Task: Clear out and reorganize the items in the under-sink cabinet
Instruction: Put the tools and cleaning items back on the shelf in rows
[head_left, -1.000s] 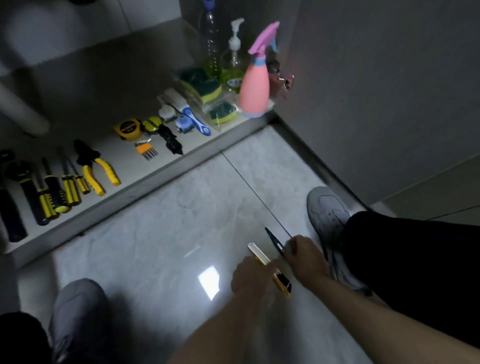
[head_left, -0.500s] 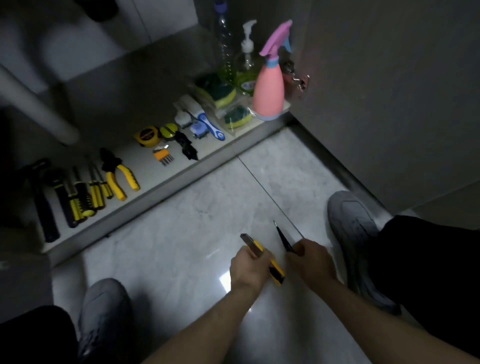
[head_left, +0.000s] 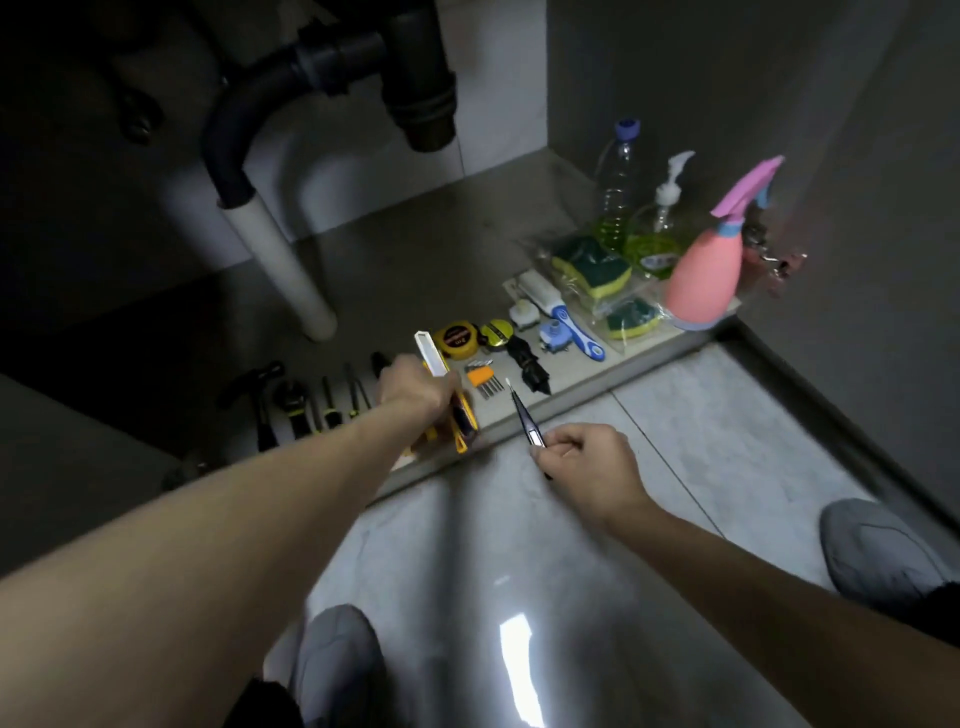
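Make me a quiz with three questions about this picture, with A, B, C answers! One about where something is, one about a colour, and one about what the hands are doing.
1. Where does the spray bottle stand?
A. at the right end of the cabinet floor
B. beside the white pipe
C. on the tiled floor by the shoe

2. What colour is the spray bottle's body?
A. green
B. pink
C. black

3. What is the left hand doing?
A. resting flat and open
B. gripping a yellow utility knife
C. touching the tape measure

Answers: 1 A, it stands by the right wall next to the sponges. 2 B, its body is pink. 3 B, the fingers curl round the knife while the right hand holds a thin dark tool.
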